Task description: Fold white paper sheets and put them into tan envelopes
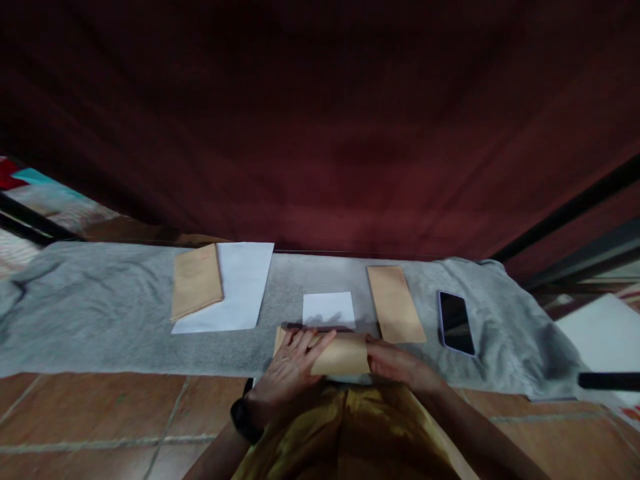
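A folded piece of brown paper [341, 355] lies at the front edge of the grey cloth, close to my body. Across its left part rests my left hand [295, 360], palm down with the fingers stretched out. My right hand [395, 361] is at the paper's right edge, its fingertips partly hidden there, and seems to hold that edge. Just beyond the paper is a small white sheet [329, 308], with finger shadows falling on it. To the right lies a long flat brown paper piece [397, 304].
A grey cloth [125, 347] covers the narrow surface. At left, a brown paper stack [197, 280] overlaps a larger white sheet [245, 287]. A phone [456, 323] lies at right. Dark red fabric [325, 167] hangs behind, and the floor is tiled [105, 410].
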The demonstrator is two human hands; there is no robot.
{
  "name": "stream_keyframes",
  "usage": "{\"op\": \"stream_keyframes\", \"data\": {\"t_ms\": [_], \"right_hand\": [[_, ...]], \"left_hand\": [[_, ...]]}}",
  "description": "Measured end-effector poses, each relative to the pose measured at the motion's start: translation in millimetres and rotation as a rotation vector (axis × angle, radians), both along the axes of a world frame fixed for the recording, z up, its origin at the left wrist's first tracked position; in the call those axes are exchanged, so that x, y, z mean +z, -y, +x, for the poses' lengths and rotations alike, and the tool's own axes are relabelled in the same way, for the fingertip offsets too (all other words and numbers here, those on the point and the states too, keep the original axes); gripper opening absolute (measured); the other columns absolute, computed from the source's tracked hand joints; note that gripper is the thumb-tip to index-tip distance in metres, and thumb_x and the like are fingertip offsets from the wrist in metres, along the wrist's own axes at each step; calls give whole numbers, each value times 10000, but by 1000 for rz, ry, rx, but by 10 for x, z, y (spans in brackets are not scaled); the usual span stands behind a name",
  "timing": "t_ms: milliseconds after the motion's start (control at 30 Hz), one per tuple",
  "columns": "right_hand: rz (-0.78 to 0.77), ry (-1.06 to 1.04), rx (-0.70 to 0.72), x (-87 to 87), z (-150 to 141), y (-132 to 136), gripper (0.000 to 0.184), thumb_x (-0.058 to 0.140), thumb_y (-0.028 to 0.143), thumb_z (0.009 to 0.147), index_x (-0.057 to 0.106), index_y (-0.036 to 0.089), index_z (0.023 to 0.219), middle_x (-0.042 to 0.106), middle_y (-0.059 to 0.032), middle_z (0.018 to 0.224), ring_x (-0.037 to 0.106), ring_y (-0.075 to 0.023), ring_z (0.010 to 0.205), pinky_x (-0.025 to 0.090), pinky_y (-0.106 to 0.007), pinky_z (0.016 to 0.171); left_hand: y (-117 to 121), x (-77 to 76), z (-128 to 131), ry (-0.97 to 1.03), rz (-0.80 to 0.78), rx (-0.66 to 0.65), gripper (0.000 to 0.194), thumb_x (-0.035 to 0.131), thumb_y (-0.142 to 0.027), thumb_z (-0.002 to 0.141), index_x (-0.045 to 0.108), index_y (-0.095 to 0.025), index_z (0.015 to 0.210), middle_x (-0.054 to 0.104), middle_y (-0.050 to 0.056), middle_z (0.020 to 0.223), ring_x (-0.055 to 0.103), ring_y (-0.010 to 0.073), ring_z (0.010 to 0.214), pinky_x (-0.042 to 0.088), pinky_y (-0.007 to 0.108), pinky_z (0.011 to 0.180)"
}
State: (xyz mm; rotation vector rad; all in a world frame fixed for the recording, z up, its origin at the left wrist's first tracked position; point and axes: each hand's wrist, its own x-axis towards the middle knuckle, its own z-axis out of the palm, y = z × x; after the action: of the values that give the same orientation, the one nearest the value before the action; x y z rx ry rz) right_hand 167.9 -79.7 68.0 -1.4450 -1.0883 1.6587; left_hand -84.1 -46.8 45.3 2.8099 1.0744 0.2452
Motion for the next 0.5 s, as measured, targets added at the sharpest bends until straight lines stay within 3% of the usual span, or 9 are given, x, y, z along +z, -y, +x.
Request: {"op": "stream_keyframes", "data": {"t_ms": [167, 300, 367, 467, 500], "right_hand": [[-47, -138, 30, -100, -6, -69, 352, 677, 569, 813, 735, 262, 975, 764, -83, 945, 716, -263, 992, 582, -379, 836], [-59, -211, 38, -139, 144, -189, 412, 681, 546, 818, 721, 203, 1042, 757, -91, 996, 722, -235, 946, 581, -370, 861], [35, -62, -45, -204, 225, -304, 438, 622, 539, 866, 690, 190, 1122, 747, -94, 1055, 723, -228, 924, 590, -371, 835], [205, 521, -116, -355, 227, -491, 377, 513, 515, 950, 681, 221, 1114, 745, -85, 1015, 716, -238, 921, 588, -358, 793], [217, 615, -136, -408, 185, -543, 341, 570, 489, 931, 684, 223, 1112, 743, -107, 1048, 708, -264, 981, 576, -381, 843]], "left_hand": [[-19, 25, -51, 7, 30, 26, 827, 681, -412, 905, 252, -326, 1608, 571, 113, 1392, 551, 308, 1233, 371, 485, 1102], [-72, 14, -249, 8, 56, 88, 856, 697, -373, 877, 248, -331, 1605, 584, 97, 1353, 556, 309, 1233, 404, 459, 1076], [-90, -2, -403, 10, 82, 172, 914, 710, -335, 844, 219, -315, 1614, 588, 106, 1344, 566, 319, 1217, 418, 459, 1061], [-89, -39, -617, -5, 100, 317, 958, 687, -265, 816, 176, -308, 1625, 588, 108, 1344, 585, 320, 1188, 426, 468, 1052], [-81, -53, -669, -11, 106, 348, 955, 676, -259, 816, 172, -308, 1626, 589, 107, 1343, 590, 320, 1181, 427, 470, 1050]]}}
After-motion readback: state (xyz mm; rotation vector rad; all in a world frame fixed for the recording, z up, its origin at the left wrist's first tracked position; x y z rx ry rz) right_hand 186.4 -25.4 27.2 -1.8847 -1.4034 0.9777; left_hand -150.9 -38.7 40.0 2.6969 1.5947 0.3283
